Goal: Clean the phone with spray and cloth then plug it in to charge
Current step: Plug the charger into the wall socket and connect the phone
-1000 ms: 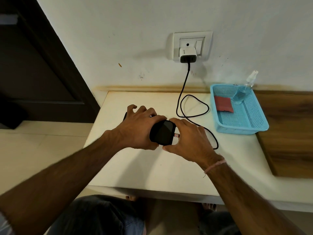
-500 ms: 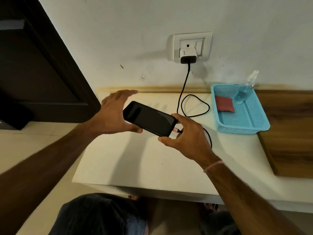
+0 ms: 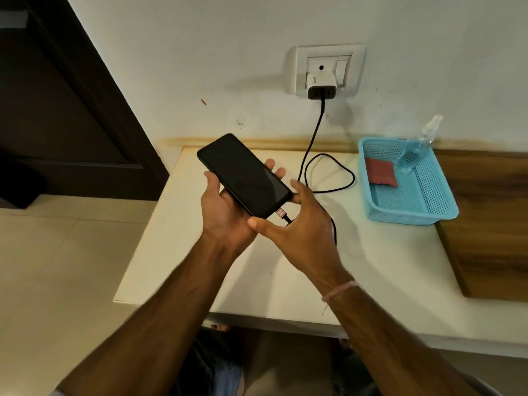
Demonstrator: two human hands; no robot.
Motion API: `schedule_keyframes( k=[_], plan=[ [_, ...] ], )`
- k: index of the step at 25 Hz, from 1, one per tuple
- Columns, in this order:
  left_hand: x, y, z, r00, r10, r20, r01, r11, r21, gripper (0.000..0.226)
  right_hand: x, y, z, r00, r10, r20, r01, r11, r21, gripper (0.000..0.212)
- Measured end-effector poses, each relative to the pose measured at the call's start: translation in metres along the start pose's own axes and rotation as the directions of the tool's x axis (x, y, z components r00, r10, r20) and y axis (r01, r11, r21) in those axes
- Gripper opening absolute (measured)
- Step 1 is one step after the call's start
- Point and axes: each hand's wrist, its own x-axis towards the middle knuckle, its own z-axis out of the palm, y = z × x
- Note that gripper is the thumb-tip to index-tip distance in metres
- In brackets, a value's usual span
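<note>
A black phone (image 3: 244,174) is held above the white table (image 3: 285,270), screen up and dark. My left hand (image 3: 225,212) cradles it from underneath, with fingertips showing past its far edge. My right hand (image 3: 300,224) sits at the phone's near end, where the black charging cable (image 3: 323,172) with its red-marked plug (image 3: 281,213) meets the phone. The cable loops over the table up to a white charger (image 3: 320,84) in the wall socket. A red cloth (image 3: 381,171) and a clear spray bottle (image 3: 414,150) lie in the blue basket (image 3: 411,207).
The wall socket plate (image 3: 330,57) is on the white wall behind the table. A wooden panel (image 3: 491,224) lies at the right of the table. A dark door (image 3: 57,95) stands at the left, with pale floor tiles (image 3: 63,267) below it.
The phone has been lifted off the table and turned screen up. My left hand has shifted from on top of it to underneath. My right hand stays at the plug end.
</note>
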Motion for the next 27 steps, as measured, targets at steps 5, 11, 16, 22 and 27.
schedule_keyframes(
  k=[5, 11, 16, 22, 27],
  plan=[
    [0.006, 0.014, -0.003, 0.998, 0.058, 0.004, -0.058, 0.998, 0.017, 0.084, 0.001, 0.008, -0.014, 0.983, 0.089, 0.159, -0.127, 0.96, 0.25, 0.02],
    [0.009, 0.017, -0.006, 0.997, 0.075, 0.021, -0.076, 0.996, 0.046, 0.084, -0.001, 0.006, -0.007, 0.984, 0.021, 0.176, -0.068, 0.961, 0.269, 0.012],
    [0.011, 0.011, -0.006, 0.995, 0.095, 0.033, -0.098, 0.99, 0.101, 0.086, -0.001, 0.009, -0.001, 0.99, 0.085, 0.112, -0.117, 0.941, 0.319, 0.004],
    [0.012, 0.008, -0.006, 0.994, 0.105, 0.022, -0.107, 0.987, 0.117, 0.088, 0.0, 0.01, -0.001, 0.991, 0.089, 0.096, -0.114, 0.946, 0.304, 0.003],
    [0.013, 0.009, -0.007, 0.994, 0.109, 0.004, -0.108, 0.989, 0.105, 0.088, 0.001, 0.009, 0.001, 0.993, 0.085, 0.087, -0.108, 0.948, 0.298, 0.003]
  ],
)
